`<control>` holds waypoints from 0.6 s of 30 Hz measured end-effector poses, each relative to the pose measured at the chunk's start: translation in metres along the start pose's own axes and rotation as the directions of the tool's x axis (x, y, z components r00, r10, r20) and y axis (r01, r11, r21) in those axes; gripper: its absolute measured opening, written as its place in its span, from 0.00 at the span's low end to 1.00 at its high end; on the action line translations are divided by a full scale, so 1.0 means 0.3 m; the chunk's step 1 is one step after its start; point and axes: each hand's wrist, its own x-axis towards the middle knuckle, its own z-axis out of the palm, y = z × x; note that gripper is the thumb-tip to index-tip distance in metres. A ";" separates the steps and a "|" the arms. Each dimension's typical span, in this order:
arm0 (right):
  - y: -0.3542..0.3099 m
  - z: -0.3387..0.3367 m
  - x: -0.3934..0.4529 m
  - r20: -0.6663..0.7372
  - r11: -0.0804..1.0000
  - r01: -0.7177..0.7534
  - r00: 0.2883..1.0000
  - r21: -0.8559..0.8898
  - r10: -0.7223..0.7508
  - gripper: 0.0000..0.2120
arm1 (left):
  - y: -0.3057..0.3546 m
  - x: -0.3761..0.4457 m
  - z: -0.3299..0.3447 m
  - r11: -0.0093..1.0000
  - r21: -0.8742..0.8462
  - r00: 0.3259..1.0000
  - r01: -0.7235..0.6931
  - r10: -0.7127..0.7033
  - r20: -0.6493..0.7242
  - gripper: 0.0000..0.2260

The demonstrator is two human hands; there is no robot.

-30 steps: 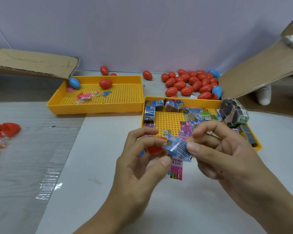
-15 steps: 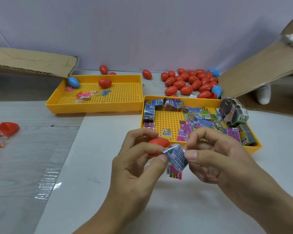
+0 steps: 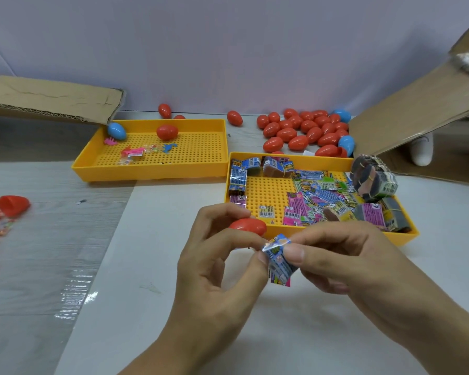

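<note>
The left hand point(image 3: 217, 266) grips a red egg point(image 3: 248, 226) in its curled fingers; its thumb and the right hand point(image 3: 349, 263) pinch a folded blue leaflet point(image 3: 278, 262), held over the tabletop just before the yellow tray point(image 3: 317, 161) and its near edge

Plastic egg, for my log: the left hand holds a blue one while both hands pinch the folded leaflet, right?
No: in the head view the plastic egg in the left hand is red, not blue; the right hand also pinches the folded leaflet.
</note>
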 end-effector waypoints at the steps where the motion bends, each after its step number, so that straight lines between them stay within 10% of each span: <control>1: -0.001 0.001 0.001 -0.036 0.999 0.031 0.999 -0.017 -0.032 0.09 | 0.000 0.000 0.000 0.999 -0.033 1.000 0.011 -0.011 0.001 0.05; 7: 0.001 -0.002 0.004 -0.212 0.939 0.272 0.925 -0.211 -0.315 0.08 | -0.008 0.000 0.010 0.991 -0.129 1.000 0.018 -0.018 -0.002 0.10; 18: 0.020 0.017 0.007 -0.205 0.946 0.284 0.928 -0.154 -0.312 0.06 | -0.023 -0.004 0.012 0.989 -0.139 0.999 0.044 -0.044 0.000 0.20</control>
